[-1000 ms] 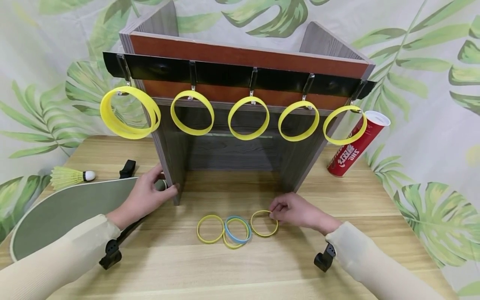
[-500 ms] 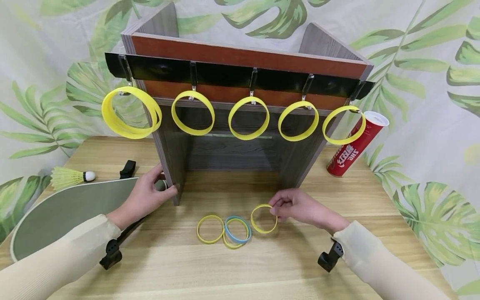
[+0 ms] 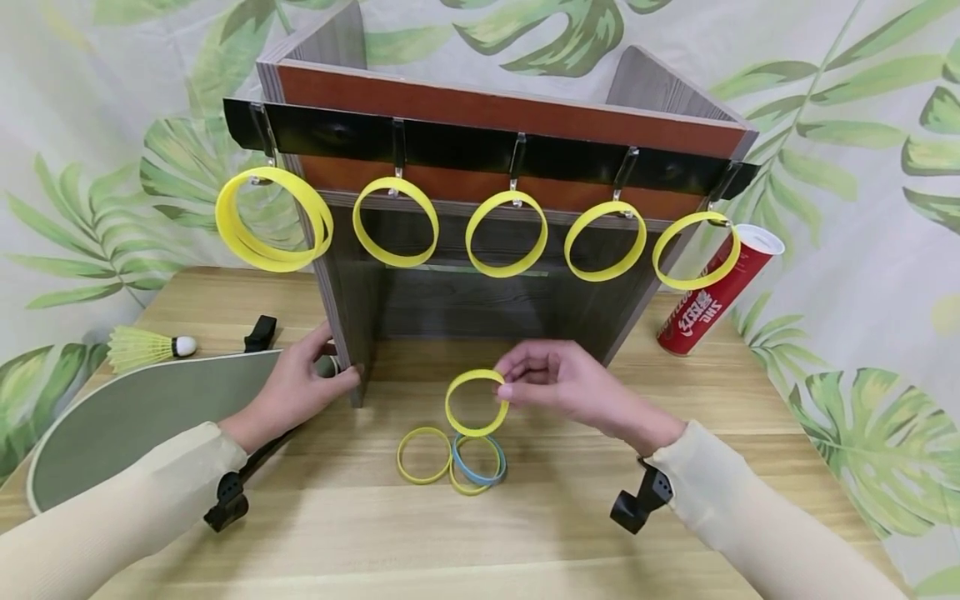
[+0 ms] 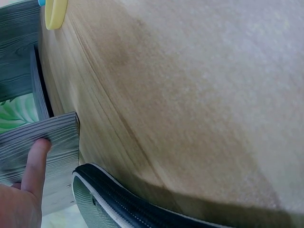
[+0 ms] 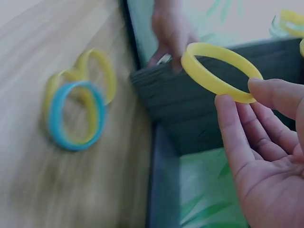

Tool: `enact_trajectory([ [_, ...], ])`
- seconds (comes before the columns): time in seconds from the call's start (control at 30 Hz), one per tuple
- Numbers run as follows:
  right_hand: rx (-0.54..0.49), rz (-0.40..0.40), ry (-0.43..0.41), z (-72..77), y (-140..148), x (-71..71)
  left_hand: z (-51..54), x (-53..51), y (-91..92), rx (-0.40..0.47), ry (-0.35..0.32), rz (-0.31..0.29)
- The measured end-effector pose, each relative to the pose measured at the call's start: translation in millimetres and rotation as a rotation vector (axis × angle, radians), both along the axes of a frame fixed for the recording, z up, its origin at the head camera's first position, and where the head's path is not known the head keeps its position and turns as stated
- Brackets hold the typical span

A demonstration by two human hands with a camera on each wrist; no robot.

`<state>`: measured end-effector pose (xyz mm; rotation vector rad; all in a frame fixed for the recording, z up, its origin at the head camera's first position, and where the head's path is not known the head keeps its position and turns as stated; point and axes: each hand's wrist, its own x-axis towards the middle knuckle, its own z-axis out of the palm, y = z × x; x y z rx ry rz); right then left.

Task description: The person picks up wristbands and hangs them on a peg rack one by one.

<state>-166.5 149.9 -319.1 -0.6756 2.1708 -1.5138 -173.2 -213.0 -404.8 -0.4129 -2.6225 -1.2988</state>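
Note:
My right hand (image 3: 577, 385) pinches a yellow wristband (image 5: 209, 83) between thumb and fingertips, above the table. Gripping the left side panel (image 3: 347, 325) of a grey wooden stand is my left hand (image 3: 300, 390), its thumb (image 4: 37, 164) lying on the panel face. Below the held band lie a yellow wristband (image 3: 399, 457) and, beside it, a blue wristband (image 5: 56, 128) overlapping another yellow one. Along the stand's front runs a black strip (image 3: 457, 146) with several hooks. Yellow wristbands (image 3: 506, 273) hang from the hooks, and the leftmost hook appears to carry two.
A red tube (image 3: 708, 300) stands on the table right of the stand. At the left lie a shuttlecock (image 3: 146, 346), a black strap-like item (image 3: 260, 333) and a green case (image 3: 150, 417) with dark edging, partly under my left forearm. Leaf-patterned cloth hangs behind.
My right hand has lifted the yellow wristband off the table and carried it left, over the other bands. The left hand stays on the panel. The view has shifted slightly.

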Motion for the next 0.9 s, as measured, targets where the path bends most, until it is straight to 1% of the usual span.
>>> enact_trajectory([
  [0.13,-0.029,0.036,0.054,20.3,-13,2.6,-0.2,-0.6,0.0,-0.004,0.001,0.004],
  [0.23,-0.057,0.068,0.074,33.6,-23,5.6,-0.5,-1.1,-0.1,0.001,0.006,0.001],
  [0.43,-0.175,0.099,0.084,54.5,-43,12.0,-1.6,-2.0,0.9,-0.001,0.019,0.005],
  [0.53,-0.237,0.076,0.095,62.5,-50,15.8,-2.6,-3.3,1.5,-0.002,0.026,0.001],
  [0.67,-0.328,0.010,0.097,71.9,-59,19.9,-2.2,-3.0,1.5,-0.005,0.020,0.002],
  [0.77,-0.409,-0.035,0.101,78.7,-65,21.2,-0.8,-1.7,1.4,-0.007,0.014,0.008],
  [0.9,-0.506,-0.063,0.130,85.4,-72,20.9,0.2,-0.6,1.0,-0.003,0.012,0.008],
])
